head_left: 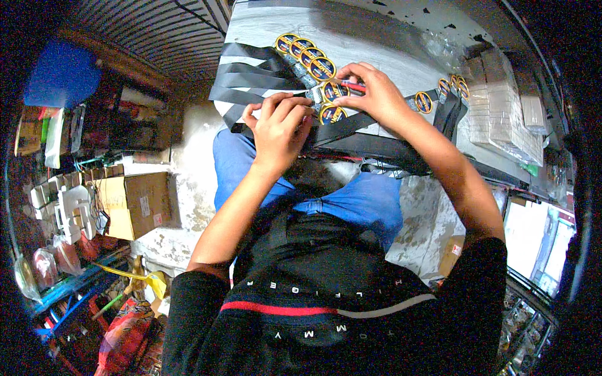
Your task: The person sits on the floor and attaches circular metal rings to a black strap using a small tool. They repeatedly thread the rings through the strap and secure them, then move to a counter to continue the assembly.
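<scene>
Black flat straps (251, 70) lie side by side on the table, with silvery pieces at their ends and a row of round yellow-rimmed tags (322, 67). My left hand (276, 128) is closed, its fingertips pinching the end of a black strap next to a silvery piece (315, 95). Between the fingers of my right hand (379, 94) is a slim red-handled tool (352, 86), its tip near that piece; its exact kind is unclear. One round tag (332, 114) hangs just below the fingertips. Another black strap (360, 123) runs rightward under my right wrist.
More tagged straps (448, 113) drape over the table's right side. Beyond them stand plastic-wrapped stacks of pale boxes (501, 106). At left are a cardboard box (141, 203) and crowded shelves. A yellow dustpan-like object (153, 283) lies low at left.
</scene>
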Demonstrator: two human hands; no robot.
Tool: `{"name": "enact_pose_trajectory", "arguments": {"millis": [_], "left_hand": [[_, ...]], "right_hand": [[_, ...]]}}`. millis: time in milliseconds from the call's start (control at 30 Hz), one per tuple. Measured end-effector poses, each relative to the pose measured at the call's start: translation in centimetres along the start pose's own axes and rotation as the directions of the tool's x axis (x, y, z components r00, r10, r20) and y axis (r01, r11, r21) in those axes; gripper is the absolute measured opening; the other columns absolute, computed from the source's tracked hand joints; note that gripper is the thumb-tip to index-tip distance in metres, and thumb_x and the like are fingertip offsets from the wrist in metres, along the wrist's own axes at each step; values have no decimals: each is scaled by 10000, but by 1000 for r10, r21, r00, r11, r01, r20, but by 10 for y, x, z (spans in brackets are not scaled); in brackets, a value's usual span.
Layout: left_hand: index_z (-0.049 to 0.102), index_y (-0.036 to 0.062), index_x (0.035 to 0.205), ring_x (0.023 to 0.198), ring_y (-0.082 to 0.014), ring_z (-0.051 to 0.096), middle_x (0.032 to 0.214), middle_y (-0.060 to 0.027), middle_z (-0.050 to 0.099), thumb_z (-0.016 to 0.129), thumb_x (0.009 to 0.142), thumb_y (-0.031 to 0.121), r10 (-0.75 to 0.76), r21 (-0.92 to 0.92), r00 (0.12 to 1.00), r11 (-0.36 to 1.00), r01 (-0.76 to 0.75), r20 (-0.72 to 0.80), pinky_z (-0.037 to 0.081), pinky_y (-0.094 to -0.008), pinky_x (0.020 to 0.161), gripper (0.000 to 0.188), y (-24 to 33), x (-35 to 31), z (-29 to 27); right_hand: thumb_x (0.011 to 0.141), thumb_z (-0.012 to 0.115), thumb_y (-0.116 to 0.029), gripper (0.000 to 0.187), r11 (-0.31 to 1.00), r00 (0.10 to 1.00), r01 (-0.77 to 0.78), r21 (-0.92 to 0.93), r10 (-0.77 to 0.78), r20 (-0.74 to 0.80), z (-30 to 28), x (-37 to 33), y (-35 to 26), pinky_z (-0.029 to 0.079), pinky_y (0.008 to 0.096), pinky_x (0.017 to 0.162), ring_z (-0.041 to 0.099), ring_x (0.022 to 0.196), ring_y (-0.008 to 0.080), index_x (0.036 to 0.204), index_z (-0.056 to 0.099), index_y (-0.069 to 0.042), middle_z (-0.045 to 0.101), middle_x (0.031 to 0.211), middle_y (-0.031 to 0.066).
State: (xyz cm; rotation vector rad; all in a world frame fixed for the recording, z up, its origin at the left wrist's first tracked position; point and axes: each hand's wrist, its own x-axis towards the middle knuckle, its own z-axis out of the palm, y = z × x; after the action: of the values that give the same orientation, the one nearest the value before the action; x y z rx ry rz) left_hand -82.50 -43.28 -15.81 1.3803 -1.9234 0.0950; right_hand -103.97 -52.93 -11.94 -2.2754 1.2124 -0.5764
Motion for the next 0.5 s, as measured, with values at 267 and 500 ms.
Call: {"name": "enact_pose_trajectory", "arguments": {"millis": [267, 500], "left_hand": [[626, 199, 833, 1008, -143, 566, 1032, 75, 633, 735, 717, 225, 40, 37, 996, 999, -37, -83, 246, -416, 909, 161, -5, 11, -1], [636, 164, 881, 967, -190, 582, 990, 12, 632, 770, 679, 188, -45, -16, 985, 999, 43, -168, 269, -398, 927, 244, -3, 21, 1]], "right_hand": [[718, 841, -363, 388, 646, 938, -346, 681, 246, 244, 7, -1, -10, 469, 241, 595, 576, 618, 94, 957, 701, -92, 682, 789, -10], [762, 831, -315, 303, 424, 842, -539, 728, 246, 480, 13, -9, -26, 236, 208, 425, 370, 510, 13, 908, 667, -106, 530, 687, -83]]}}
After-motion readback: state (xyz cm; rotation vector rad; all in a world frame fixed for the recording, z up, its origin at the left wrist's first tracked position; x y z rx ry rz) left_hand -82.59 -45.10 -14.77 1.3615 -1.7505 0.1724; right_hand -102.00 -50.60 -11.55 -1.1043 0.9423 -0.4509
